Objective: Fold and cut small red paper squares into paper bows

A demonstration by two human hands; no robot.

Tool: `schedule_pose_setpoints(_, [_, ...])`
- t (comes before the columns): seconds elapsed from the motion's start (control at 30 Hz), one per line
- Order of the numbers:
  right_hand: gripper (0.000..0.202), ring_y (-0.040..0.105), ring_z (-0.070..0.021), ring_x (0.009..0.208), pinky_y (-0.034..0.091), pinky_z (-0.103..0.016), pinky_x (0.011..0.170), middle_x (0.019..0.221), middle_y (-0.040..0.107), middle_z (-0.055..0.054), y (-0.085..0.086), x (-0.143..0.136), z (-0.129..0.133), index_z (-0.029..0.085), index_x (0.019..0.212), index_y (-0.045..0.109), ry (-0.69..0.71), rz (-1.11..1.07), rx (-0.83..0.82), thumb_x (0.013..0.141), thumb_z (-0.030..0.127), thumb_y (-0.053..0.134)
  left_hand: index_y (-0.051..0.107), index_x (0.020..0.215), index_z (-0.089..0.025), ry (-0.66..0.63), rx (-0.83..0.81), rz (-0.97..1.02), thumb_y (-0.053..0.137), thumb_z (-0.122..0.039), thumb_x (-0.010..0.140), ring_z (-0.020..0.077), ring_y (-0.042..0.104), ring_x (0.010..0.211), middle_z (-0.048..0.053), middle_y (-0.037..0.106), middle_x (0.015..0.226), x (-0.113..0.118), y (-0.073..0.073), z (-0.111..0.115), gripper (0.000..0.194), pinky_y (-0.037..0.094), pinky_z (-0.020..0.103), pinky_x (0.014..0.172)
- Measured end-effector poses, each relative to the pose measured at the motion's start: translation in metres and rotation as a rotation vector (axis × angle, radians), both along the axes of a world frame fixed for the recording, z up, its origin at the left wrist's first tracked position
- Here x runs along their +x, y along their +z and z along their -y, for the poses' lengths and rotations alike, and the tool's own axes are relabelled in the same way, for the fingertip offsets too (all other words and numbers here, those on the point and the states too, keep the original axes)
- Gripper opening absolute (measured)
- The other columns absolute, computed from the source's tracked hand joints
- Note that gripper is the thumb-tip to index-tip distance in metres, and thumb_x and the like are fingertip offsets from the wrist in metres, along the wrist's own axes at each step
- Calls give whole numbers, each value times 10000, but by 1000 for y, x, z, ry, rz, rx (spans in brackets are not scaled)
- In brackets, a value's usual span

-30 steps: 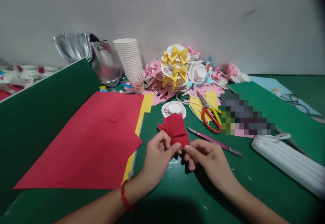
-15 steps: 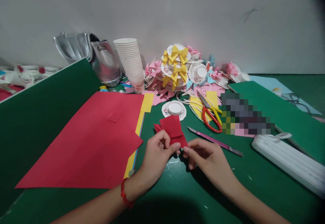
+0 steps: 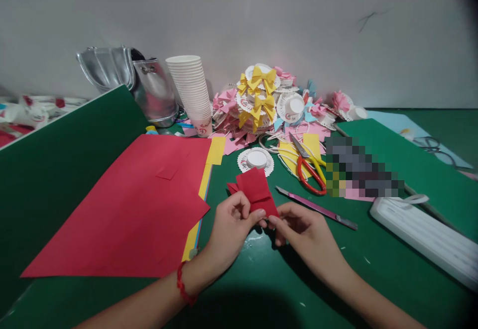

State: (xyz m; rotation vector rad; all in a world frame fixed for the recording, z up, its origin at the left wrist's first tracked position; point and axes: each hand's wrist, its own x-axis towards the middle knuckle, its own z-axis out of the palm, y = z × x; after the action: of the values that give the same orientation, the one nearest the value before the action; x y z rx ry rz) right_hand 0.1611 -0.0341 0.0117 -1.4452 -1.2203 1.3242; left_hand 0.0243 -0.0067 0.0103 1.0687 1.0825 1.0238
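Between my hands, above the green table, is a folded piece of red paper (image 3: 256,185) with a crease across its lower half and a small pointed flap at its left. My left hand (image 3: 232,227) pinches its lower edge between thumb and curled fingers. The lower right corner sits in the pinch of my right hand (image 3: 304,229). Just beyond the paper lies a white frilled paper disc (image 3: 257,160) with a raised round centre. To the right of it rest a purple craft knife (image 3: 317,207) and scissors (image 3: 311,174) with red and yellow handles.
Large red paper sheets (image 3: 123,209) lie at left, over yellow ones. Behind stand a silver bag (image 3: 153,90), stacked paper cups (image 3: 190,90) and a pile of paper decorations with yellow bows (image 3: 263,107). A white bar-shaped device (image 3: 425,239) lies at right, near a green board (image 3: 407,164).
The red paper has tilted slightly and its top edge sits a touch higher. Both hands keep their pinch in nearly the same place.
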Motion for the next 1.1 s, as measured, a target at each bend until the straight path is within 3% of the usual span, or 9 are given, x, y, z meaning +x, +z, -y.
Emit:
schedule_pose_setpoints(0.17, [246, 519, -73, 449, 412, -199, 469, 566, 578, 23, -2, 1, 1, 153, 657, 576, -1, -86, -3, 726, 385, 624, 347, 517, -191, -17, -8, 32, 682, -192, 638, 132, 602, 515, -81, 462, 464, 0, -1, 0, 356, 422, 212, 521])
schedule_pose_setpoints(0.43, [331, 497, -71, 353, 394, -200, 393, 485, 568, 18, -3, 5, -4, 137, 595, 581, 40, -292, -141, 713, 444, 616, 356, 527, -193, 10, -24, 16, 681, -199, 640, 138, 607, 536, -72, 489, 473, 0, -2, 2, 345, 437, 229, 557])
schedule_pose_setpoints(0.57, [390, 522, -80, 399, 418, -201, 430, 497, 585, 0, -2, 8, -4, 145, 604, 575, 32, -186, -57, 784, 485, 511, 356, 524, -189, 38, -34, -6, 685, -198, 628, 131, 604, 523, -82, 462, 463, -1, -2, 1, 345, 429, 214, 540])
schedule_pose_setpoints(0.73, [259, 513, -83, 392, 419, -203, 408, 528, 585, 12, -2, 6, -3, 160, 664, 568, -11, 3, -18, 669, 409, 639, 349, 522, -188, 45, -37, -7, 689, -208, 624, 127, 602, 516, -88, 430, 466, 0, 1, 1, 356, 431, 210, 532])
schedule_pose_setpoints(1.0, [114, 461, -89, 384, 359, -205, 401, 425, 476, 48, -1, 1, -4, 182, 566, 506, -58, 143, -1, 597, 255, 588, 352, 543, -195, -8, -13, -40, 668, -184, 593, 134, 597, 534, -86, 419, 483, 3, -1, 1, 320, 398, 197, 503])
schedule_pose_setpoints(1.1, [91, 415, -83, 388, 325, -207, 400, 429, 451, 50, -2, -1, -2, 186, 563, 498, -32, 208, 52, 599, 243, 559, 355, 545, -195, 7, 32, -109, 646, -164, 583, 91, 494, 497, -84, 391, 511, 4, -3, 3, 296, 380, 188, 500])
